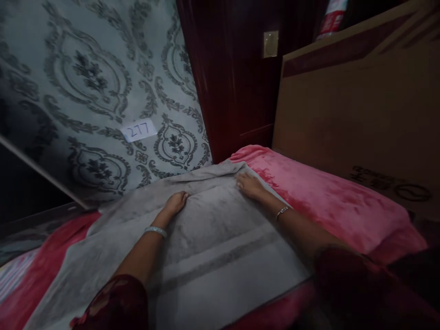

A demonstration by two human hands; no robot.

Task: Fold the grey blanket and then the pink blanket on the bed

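Note:
A large grey towel (206, 224) with a darker stripe near its front lies spread over a pink blanket (330, 197). My left hand (176, 202) is at the middle of the towel, its fingers closed on the cloth, and a shallow crease runs from it toward the right. Near the towel's far right corner, my right hand (249, 184) rests flat with the fingers stretched out. The far edge of the towel is rumpled and partly folded. Its left side drapes over red cloth (65, 243).
A big cardboard box (350, 110) stands along the right, with a red-and-white bottle (332, 18) behind its top edge. Ahead are a patterned wall (99, 78) bearing a paper marked 277 (139, 130), and a dark red wooden panel (230, 82) with a wall plate (271, 44).

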